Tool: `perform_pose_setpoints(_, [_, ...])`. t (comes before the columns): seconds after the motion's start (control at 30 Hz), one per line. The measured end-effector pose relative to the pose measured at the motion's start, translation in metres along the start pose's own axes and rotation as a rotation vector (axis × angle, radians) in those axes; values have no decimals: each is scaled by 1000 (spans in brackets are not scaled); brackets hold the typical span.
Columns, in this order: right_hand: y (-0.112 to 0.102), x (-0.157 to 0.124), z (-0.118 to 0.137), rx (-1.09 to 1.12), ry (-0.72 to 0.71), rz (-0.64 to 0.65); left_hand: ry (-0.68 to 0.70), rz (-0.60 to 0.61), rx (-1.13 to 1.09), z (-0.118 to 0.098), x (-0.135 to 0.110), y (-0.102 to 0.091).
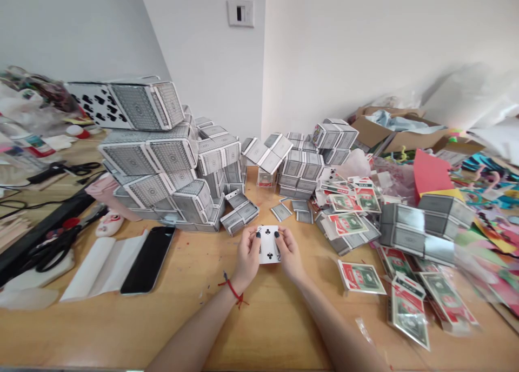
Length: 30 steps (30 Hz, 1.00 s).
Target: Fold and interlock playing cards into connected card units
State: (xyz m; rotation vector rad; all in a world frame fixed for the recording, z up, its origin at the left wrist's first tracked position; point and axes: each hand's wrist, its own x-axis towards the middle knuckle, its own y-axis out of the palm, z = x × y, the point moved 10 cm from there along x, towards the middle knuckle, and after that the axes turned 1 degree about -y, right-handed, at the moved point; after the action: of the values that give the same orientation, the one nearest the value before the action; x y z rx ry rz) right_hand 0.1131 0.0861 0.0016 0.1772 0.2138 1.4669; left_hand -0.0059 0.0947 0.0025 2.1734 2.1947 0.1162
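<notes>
Light-brown wooden bench (267, 323). Black rectangular phone (148, 259), creased white paper (87, 269) on left; red-and-green cardboard packet (362, 278) right.

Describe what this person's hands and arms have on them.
The left hand has a red string bracelet with loose ends at its wrist. The right hand shows no bracelet. Both thumbnails look dark-painted. No gloves or sleeves show.

Bright, soft, even light fills the scene, and shadows on the bench (267, 318) are faint. The wall (365, 47) behind looks pale, nearly washed out. White glare sits on the grey card blocks (405, 220) toward the bench's right edge, where coloured paper (500, 269) smears and stretches. Near mid-bench, the two-of-clubs card (268, 246) is legible, its print slightly soft.
</notes>
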Motion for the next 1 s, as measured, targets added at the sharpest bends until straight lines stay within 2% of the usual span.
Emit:
perform_pose_setpoints(0.33, [-2, 4, -2, 18, 7, 37, -47, 3, -25, 4, 3, 0])
perform_pose_setpoints(0.7, [-7, 5, -10, 19, 70, 13, -70, 5, -27, 8, 4, 0])
perform_pose_setpoints(0.83, [-5, 5, -14, 97, 141, 22, -23, 11, 12, 3, 7, -3])
perform_pose_setpoints(0.93, [3, 3, -17, 193, 233, 115, 52, 49, 78, -4, 7, -3])
perform_pose_setpoints(1.0, [5, 2, -20, 177, 293, 172, 112, 90, 150, -12, 6, -2])
